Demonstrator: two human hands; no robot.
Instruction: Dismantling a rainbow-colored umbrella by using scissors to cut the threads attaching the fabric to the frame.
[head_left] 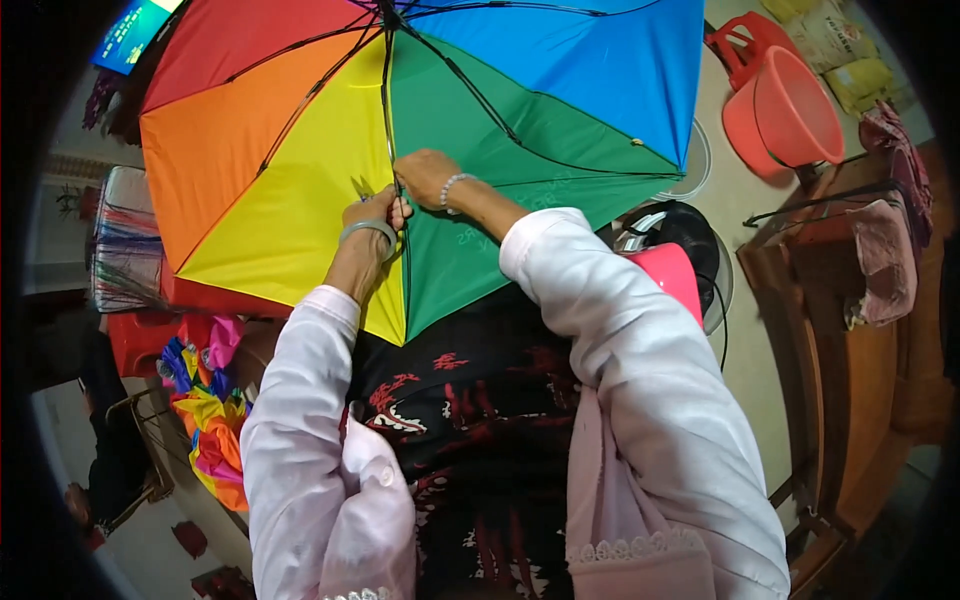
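An opened umbrella (pixel 290 190) with red, orange, yellow, green and blue panels fills the top of the view, its inner side and thin black ribs facing me. At the seam between yellow and green, my left hand (pixel 372 215) is closed on a black rib (pixel 388 110). Two pointed metal blades, like those of small scissors (pixel 361 187), stick up from this hand. Just above and to the right, my right hand (pixel 428 178) is closed, its fingertips pinched together against the same rib. What they pinch is hidden.
Folded multicoloured cloth (pixel 213 430) lies at the left, below a striped bundle (pixel 128 240). A pink-red bucket (pixel 785 115) stands at the upper right, near a wooden bench (pixel 850 400). A bright pink object (pixel 668 280) sits beside my right forearm. A lit screen (pixel 130 35) shows at upper left.
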